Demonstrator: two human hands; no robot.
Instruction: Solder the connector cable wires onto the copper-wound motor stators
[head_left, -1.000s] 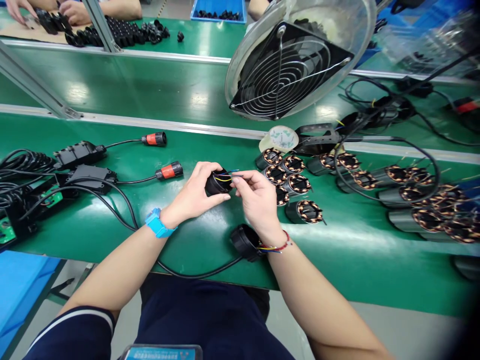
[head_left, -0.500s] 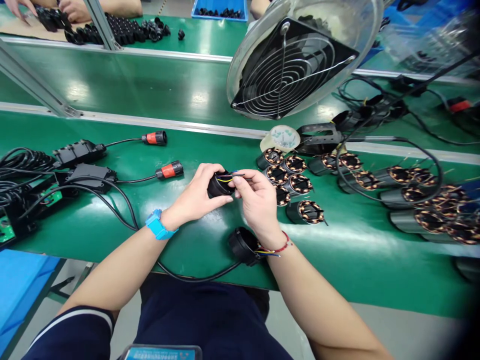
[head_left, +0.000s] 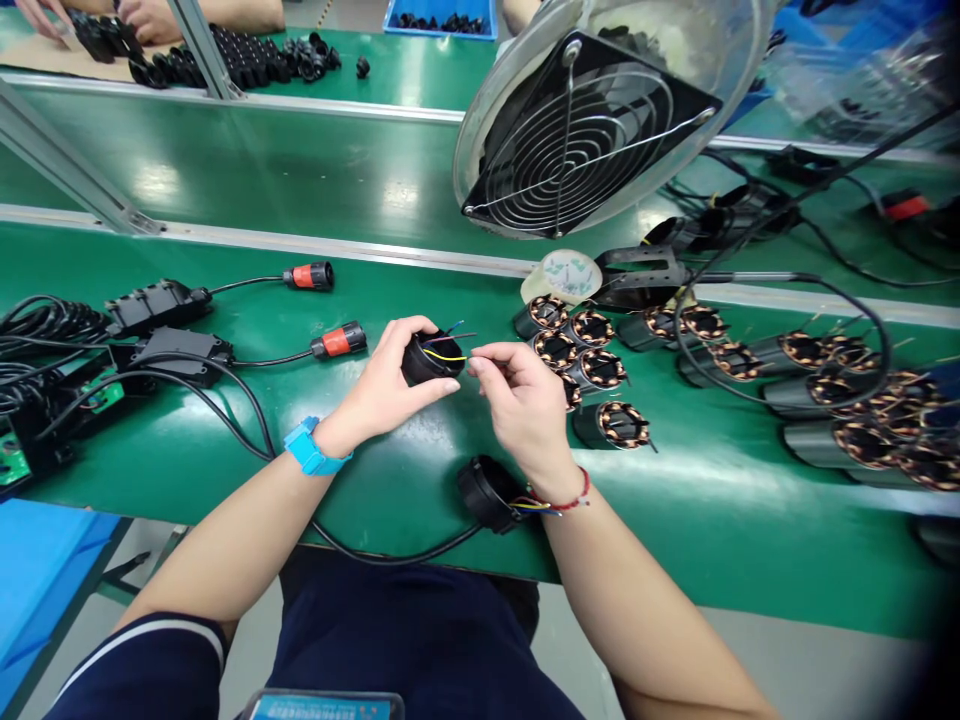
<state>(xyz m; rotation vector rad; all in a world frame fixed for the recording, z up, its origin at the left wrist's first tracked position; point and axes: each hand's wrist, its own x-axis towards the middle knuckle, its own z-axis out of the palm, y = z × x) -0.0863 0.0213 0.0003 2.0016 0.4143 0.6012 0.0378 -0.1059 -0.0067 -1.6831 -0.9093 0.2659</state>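
The black round housing (head_left: 421,364), coloured wires (head_left: 444,353) sticking out of it, sits below and left of the fan (head_left: 585,130), above the green surface (head_left: 375,290). The left hand (head_left: 386,390) grips it; the right hand (head_left: 525,405), nearer the fan, pinches the wire ends

Forearms converge, left hand (head_left: 386,385) curled in a closed grip, right hand (head_left: 525,410) pinching thumb to forefinger.

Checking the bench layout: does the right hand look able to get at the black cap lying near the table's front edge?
Probably yes: the black cap lies uncovered just beside the wrist of the right hand, though its fingers pinch a wire at the housing in the left hand.
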